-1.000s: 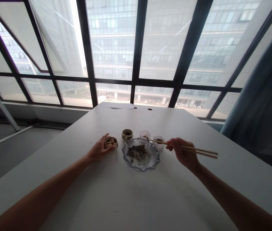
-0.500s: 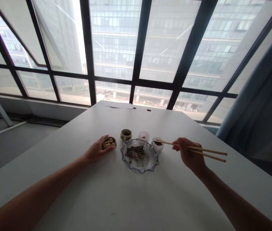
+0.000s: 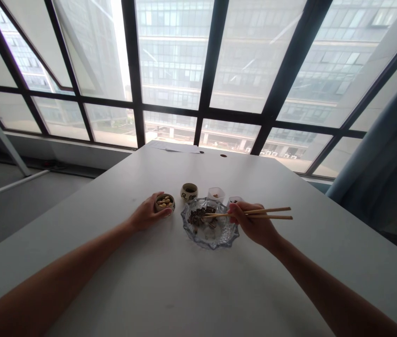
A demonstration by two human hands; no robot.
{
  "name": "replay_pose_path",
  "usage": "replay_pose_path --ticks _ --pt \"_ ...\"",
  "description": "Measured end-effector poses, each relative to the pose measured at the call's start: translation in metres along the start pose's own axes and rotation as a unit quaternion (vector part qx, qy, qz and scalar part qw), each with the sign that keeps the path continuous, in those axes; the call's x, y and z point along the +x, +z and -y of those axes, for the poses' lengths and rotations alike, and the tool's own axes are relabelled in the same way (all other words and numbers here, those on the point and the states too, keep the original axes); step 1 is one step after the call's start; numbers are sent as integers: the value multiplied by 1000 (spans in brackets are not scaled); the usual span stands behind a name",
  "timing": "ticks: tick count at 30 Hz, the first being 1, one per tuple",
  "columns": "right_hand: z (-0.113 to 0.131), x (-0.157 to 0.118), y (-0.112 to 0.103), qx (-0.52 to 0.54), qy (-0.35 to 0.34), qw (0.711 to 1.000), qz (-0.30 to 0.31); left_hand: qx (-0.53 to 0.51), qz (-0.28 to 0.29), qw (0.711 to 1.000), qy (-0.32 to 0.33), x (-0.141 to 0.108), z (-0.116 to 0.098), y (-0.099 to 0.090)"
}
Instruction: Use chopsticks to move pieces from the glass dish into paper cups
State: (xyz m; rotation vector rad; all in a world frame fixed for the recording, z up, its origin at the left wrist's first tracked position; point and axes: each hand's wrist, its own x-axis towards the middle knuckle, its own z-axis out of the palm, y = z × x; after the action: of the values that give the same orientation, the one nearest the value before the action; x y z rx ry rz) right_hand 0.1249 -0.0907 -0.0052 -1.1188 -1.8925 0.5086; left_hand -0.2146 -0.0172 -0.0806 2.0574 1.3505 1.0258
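My right hand (image 3: 256, 223) is closed around a pair of wooden chopsticks (image 3: 268, 213). Their tips reach into a clear glass bowl with a scalloped rim (image 3: 216, 243), at a heap of small dark pieces (image 3: 198, 218) that look like seeds in shells. My left hand (image 3: 149, 213) curls round a small cup (image 3: 165, 205) of pale nuts, perhaps peanuts or pistachios, standing on the table. Partly behind my right hand is a white plastic cup (image 3: 234, 200) with dark contents. Whether the chopstick tips pinch a piece is too small to tell.
Behind the bowl stand a cream cup with dark lettering (image 3: 189, 192) and a translucent cup (image 3: 216, 193) holding a few reddish bits. Papers (image 3: 173, 147) lie at the far end of the white table (image 3: 142, 290), near two dark holes. A blue curtain (image 3: 370, 145) hangs at right.
My right hand has moved left with the chopsticks, their tips going from the white plastic cup into the glass bowl. My left hand stays on the nut cup. The whole view has shifted slightly.
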Motion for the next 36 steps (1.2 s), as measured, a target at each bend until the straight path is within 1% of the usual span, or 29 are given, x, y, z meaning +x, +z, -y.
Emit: replay_pose_path --ticks 2,4,7,9,15,20,22,26,30,32,34,36 --pt "2 -2 4 45 28 999 1 -1 1 1000 -3 0 0 0" --pt "5 -6 9 76 58 995 18 0 2 1000 -6 0 -1 0" --pt "7 -10 17 81 78 993 33 -2 1 1000 -6 0 -2 -1" --pt "7 -12 19 67 69 995 37 -3 2 1000 -6 0 -3 -1" --pt "7 -14 19 44 12 998 49 6 6 1000 -6 0 -3 -1" --pt "6 -16 24 56 41 998 0 5 5 1000 -10 -1 -3 -1" --pt "7 -16 27 54 42 998 -7 5 4 1000 -10 -1 -3 -1" --pt "10 -19 28 39 15 999 3 9 4 1000 -5 0 -4 -1" --pt "11 -21 24 35 -21 999 33 14 7 1000 -4 0 -4 -1" --pt "10 -20 22 36 -25 998 37 14 8 1000 -6 -1 -4 -1" --pt "7 -17 19 52 -2 999 13 13 11 1000 -8 -1 -3 -1" --pt "3 -13 16 78 40 996 -32 10 13 1000 -8 -1 -3 -1"
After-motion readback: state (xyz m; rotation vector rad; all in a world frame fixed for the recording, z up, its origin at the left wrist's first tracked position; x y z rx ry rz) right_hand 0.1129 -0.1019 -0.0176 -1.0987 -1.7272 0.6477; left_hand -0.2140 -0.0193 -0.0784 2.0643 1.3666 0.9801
